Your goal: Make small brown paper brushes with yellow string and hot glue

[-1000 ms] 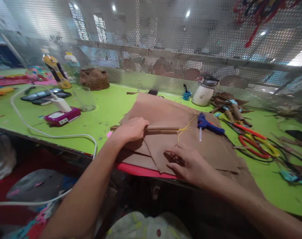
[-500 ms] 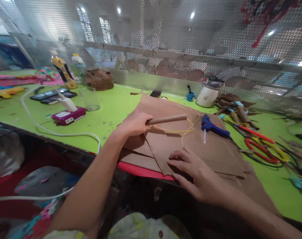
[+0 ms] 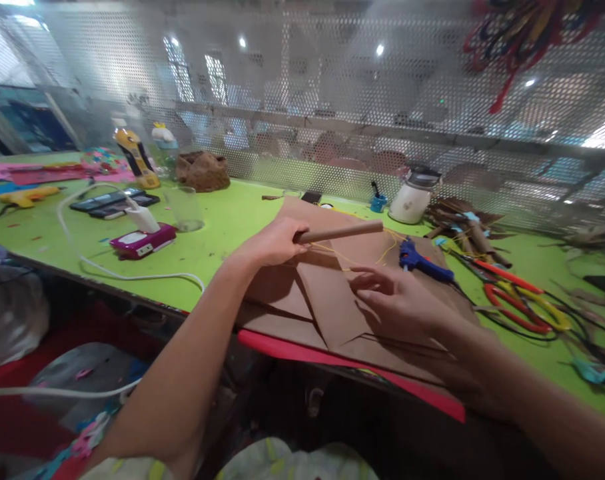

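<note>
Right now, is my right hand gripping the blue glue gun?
No, the blue glue gun lies on the brown paper, just beyond your right hand and outside its grasp.

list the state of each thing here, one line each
Left hand, closed on brown tube
Brown tube, held near one end
Right hand, fingers partly curled, grip unclear
Yellow thread, slack
Brown paper, layered
Blue glue gun, lying down
White charger, plugged into purple adapter
Clear cup, upright
White container, upright
Orange-handled scissors, lying down
</note>
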`<control>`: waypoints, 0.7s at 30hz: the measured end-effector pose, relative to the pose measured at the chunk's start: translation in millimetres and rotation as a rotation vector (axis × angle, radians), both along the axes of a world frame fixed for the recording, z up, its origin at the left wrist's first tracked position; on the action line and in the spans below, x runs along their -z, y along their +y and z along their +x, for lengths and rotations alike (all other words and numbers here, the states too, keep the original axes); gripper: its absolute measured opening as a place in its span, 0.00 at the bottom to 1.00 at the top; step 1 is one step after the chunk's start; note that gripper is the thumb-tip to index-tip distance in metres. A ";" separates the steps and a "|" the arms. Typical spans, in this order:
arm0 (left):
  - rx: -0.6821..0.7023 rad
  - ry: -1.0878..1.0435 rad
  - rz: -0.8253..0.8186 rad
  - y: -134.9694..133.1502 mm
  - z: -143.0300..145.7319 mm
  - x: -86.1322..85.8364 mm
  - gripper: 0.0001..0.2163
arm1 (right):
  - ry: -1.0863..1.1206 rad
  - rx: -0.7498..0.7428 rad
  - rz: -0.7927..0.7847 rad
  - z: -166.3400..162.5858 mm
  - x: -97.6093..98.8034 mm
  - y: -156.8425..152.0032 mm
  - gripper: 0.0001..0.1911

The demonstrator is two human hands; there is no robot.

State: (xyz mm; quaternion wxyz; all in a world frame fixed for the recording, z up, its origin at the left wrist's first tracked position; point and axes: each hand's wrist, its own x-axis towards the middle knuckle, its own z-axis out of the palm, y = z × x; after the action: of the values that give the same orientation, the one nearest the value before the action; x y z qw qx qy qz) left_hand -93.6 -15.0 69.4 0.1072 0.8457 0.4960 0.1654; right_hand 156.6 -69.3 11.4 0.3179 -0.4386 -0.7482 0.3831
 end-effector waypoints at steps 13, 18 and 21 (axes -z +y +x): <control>-0.088 0.214 0.047 6.1 6.8 16.3 0.07 | 0.360 0.061 -0.362 -17.3 1.0 -5.3 0.15; -0.074 0.277 0.039 4.9 13.2 19.9 0.09 | 0.404 0.035 -0.413 -7.4 -5.1 -10.5 0.18; -0.048 0.236 0.050 2.5 12.0 19.2 0.08 | 0.393 -0.016 -0.408 -8.6 -0.8 -11.0 0.23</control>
State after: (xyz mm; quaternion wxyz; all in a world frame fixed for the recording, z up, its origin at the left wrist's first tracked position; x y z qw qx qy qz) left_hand -81.6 -12.5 50.2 0.0228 0.8495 0.5210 0.0798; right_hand 148.0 -80.3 12.2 0.3589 -0.4052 -0.5829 0.6060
